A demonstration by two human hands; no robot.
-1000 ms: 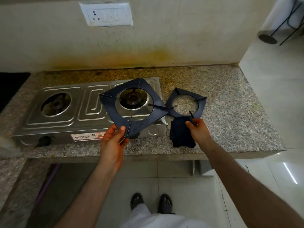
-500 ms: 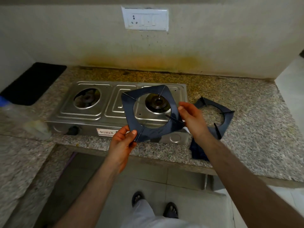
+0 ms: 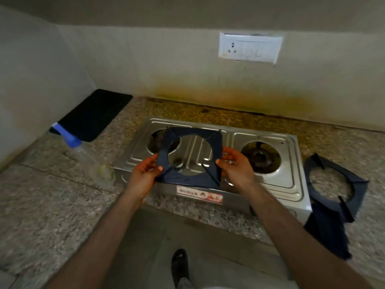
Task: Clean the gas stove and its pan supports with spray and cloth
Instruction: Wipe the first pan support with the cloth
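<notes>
Left hand pinches the support at its near-left corner, thumb on top, fingers under. Right hand grips the right edge, thumb on the near face, fingers curled behind. Both forearms reach up from the bottom of the view and converge on the piece.

Support is held off the stove, tilted with its far edge raised, hanging over the middle and left burner well. Two-handed hold at opposite sides looks meant to keep the frame level and aimed; probably being lined up for seating over the left burner, though inspection is equally possible.

Second support lies flat on the counter just right of the stove. Cloth lies at its near edge, draped off the counter lip, within reach of the right hand. Spray bottle stands left of the stove, close by. Black mat sits in the back-left corner. Wall socket above. Right burner is bare, its support off.
</notes>
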